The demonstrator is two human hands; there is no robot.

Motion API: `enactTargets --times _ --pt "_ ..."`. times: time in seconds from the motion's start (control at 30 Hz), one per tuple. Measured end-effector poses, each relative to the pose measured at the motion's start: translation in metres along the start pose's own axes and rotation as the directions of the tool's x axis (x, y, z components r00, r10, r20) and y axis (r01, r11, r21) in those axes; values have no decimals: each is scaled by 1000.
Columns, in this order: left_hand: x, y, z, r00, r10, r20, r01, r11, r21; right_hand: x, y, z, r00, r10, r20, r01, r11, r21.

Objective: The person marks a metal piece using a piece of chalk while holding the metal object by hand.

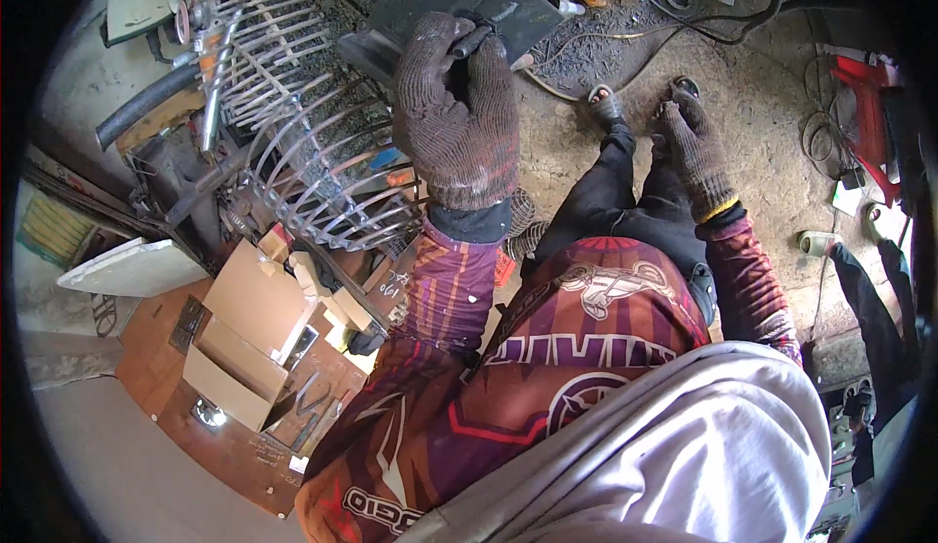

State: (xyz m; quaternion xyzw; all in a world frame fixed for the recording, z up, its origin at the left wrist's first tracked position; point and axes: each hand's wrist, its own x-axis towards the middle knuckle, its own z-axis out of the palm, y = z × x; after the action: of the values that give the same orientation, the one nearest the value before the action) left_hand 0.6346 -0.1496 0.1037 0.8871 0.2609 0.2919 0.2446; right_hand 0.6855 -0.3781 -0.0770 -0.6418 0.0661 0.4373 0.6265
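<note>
While the gloved left hand (454,128) pinches a short dark rod (472,42), the right hand (702,147) hangs low, its grip unclear.
The rod is by a dark metal plate (420,4); beyond lie curved metal bars (315,162) and grimy floor (559,167).

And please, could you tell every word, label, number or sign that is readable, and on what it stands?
I do not copy wording; it stands here:
Maroon shirt: readable pale letters on the chest, partly hidden, and near the picture's lower edge.
Pale case: short dark lettering, readable.
Brown panel by left forearm: pale handwritten characters, partly readable.
Brown board: pale handwriting, too small.
Gloved left hand and its dark cylinder: none visible.
</note>
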Motion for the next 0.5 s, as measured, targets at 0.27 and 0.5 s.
enactTargets --times 0.27,0.5 --pt "-3 -5 3 996 -95 5 94 989 -113 2 1 -3 1000 -17 5 17 1000 4" --pt "-3 -1 1 993 -115 34 118 987 -113 3 -1 -3 1000 -20 -14 19 999 -39"
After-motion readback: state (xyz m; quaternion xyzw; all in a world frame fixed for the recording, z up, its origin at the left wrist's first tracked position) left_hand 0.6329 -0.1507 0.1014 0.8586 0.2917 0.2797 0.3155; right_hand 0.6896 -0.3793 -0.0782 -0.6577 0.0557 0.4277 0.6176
